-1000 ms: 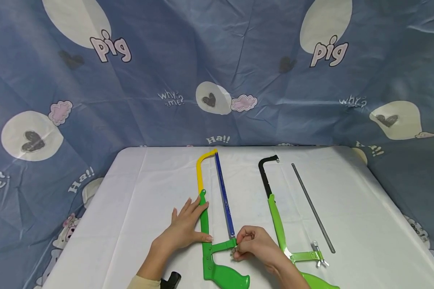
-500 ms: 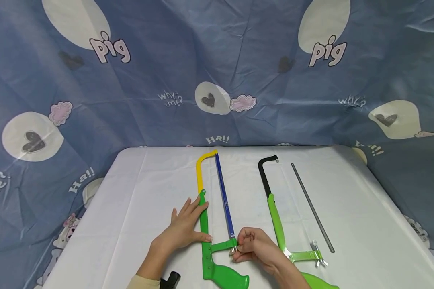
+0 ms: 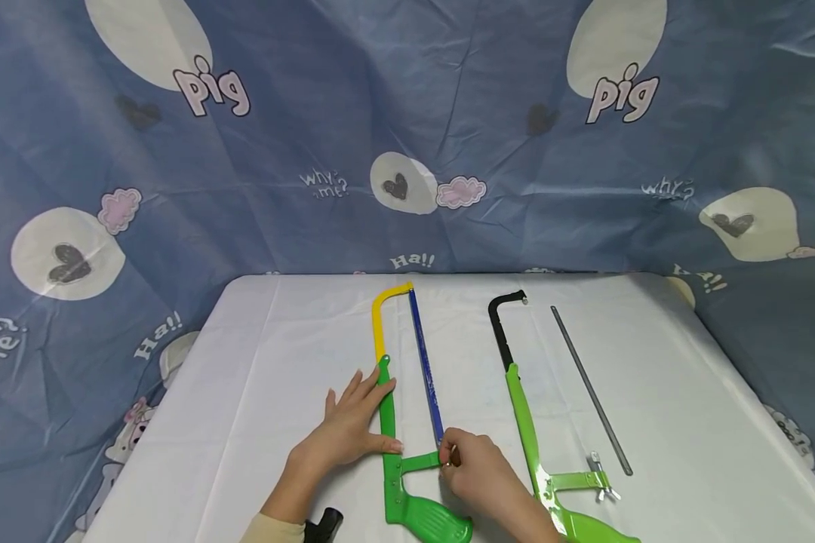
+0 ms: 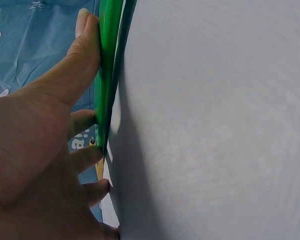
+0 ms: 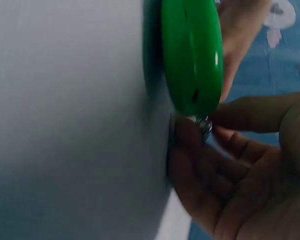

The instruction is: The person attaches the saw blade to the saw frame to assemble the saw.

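A hacksaw [image 3: 392,483] with a green and yellow frame lies flat on the white-covered table, its blue blade [image 3: 425,358] running along the right side. My left hand [image 3: 339,431] rests on the green part of the frame, thumb and fingers spread straight along it, as the left wrist view also shows. At the near end of the blade, my right hand [image 3: 482,471] has its fingers curled in at the tip of the green crossbar. There it pinches a small metal wing nut [image 5: 205,128], seen below the green handle [image 5: 192,55] in the right wrist view and mostly covered by the fingers.
To the right lies a second hacksaw frame [image 3: 524,422], light green and black, with a wing nut [image 3: 606,492] on its crossbar. Beyond it is a loose grey blade [image 3: 592,392]. A black object [image 3: 326,524] sits by the left forearm. Blue printed cloth [image 3: 407,113] hangs behind.
My right hand has turned at the wing nut, its knuckles rolling over so that the fingers now cover the nut in the head view. The left hand stays on the frame.
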`<action>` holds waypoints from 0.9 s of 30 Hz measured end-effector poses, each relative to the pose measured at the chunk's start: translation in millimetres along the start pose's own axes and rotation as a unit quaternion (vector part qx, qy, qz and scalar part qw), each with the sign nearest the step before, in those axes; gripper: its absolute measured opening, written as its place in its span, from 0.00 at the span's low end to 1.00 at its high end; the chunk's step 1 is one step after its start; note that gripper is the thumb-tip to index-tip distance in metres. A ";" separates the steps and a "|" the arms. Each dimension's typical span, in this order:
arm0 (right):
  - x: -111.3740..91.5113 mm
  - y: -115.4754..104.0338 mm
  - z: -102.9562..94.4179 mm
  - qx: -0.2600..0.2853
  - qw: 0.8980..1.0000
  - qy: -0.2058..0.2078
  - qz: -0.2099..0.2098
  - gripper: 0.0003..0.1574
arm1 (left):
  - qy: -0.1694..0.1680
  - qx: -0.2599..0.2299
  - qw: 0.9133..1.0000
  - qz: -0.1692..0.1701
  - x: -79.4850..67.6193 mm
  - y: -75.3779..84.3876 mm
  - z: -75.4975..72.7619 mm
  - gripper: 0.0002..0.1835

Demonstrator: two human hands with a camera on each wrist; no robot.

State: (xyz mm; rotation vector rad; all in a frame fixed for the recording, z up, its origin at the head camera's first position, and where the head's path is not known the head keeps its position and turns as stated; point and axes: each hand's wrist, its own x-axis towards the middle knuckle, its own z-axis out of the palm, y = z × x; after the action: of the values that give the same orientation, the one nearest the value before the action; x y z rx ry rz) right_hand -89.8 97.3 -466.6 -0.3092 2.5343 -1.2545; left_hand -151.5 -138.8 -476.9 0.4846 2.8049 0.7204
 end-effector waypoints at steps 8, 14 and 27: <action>-5.2 -12.0 13.0 -0.216 0.973 0.073 -0.046 0.11 | 0.003 0.005 1.000 0.001 0.4 -1.1 1.1 0.55; -6.1 -13.9 23.5 -0.353 0.918 0.157 -0.093 0.12 | 0.003 0.002 1.000 0.003 0.3 -0.1 1.7 0.55; -3.7 -22.9 34.4 -0.433 0.880 0.176 -0.083 0.15 | 0.005 0.004 1.000 -0.001 0.7 1.9 0.5 0.55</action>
State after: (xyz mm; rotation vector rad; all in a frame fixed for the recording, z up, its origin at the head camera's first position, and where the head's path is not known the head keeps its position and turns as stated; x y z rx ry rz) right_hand -72.8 59.4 -467.5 -0.5231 3.3151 -0.1142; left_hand -151.5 -136.7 -476.4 0.4796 2.8192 0.7121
